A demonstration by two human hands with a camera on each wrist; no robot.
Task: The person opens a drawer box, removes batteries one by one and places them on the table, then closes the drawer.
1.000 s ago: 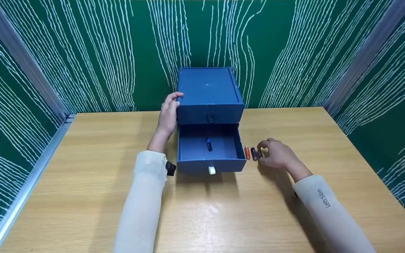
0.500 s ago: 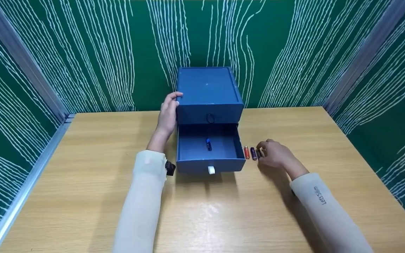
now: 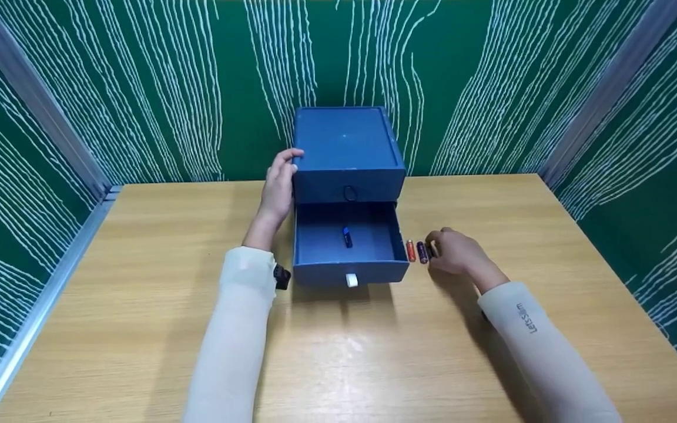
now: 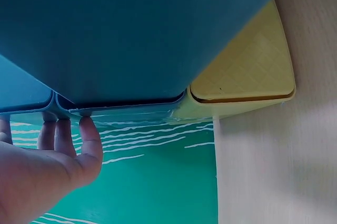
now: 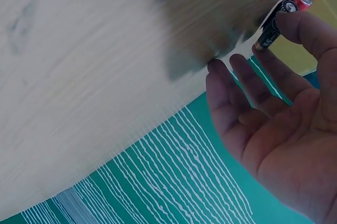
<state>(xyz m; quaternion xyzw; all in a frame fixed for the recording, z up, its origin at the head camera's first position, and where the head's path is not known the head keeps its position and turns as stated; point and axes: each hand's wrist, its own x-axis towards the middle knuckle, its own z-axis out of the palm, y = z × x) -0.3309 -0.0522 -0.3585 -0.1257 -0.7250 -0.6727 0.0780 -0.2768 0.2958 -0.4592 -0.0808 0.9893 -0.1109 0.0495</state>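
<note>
My left hand (image 3: pixel 278 187) rests against the left side of a blue drawer unit (image 3: pixel 347 138), one fingertip over its top edge. In the left wrist view, the fingers (image 4: pixel 91 138) touch the unit's side. Below the top drawer, a second drawer (image 3: pixel 350 271) is pulled out; a dark blue battery (image 3: pixel 347 237) lies inside. To its right, my right hand (image 3: pixel 458 251) pinches a black battery (image 5: pixel 270 32) with a copper end between thumb and finger, close over the table. Beside it are a red battery (image 3: pixel 411 251) and a dark purple battery (image 3: pixel 422 252).
A yellow drawer section (image 4: pixel 247 60) sits lowest in the unit, on the wooden table (image 3: pixel 338 364). The pulled-out drawer overhangs the table. Green walls (image 3: pixel 168 88) with white lines enclose the back and sides.
My right hand has shifted slightly left and its fingers have drawn closer around the black battery. The left hand keeps its place on the unit. The head view has tilted slightly.
</note>
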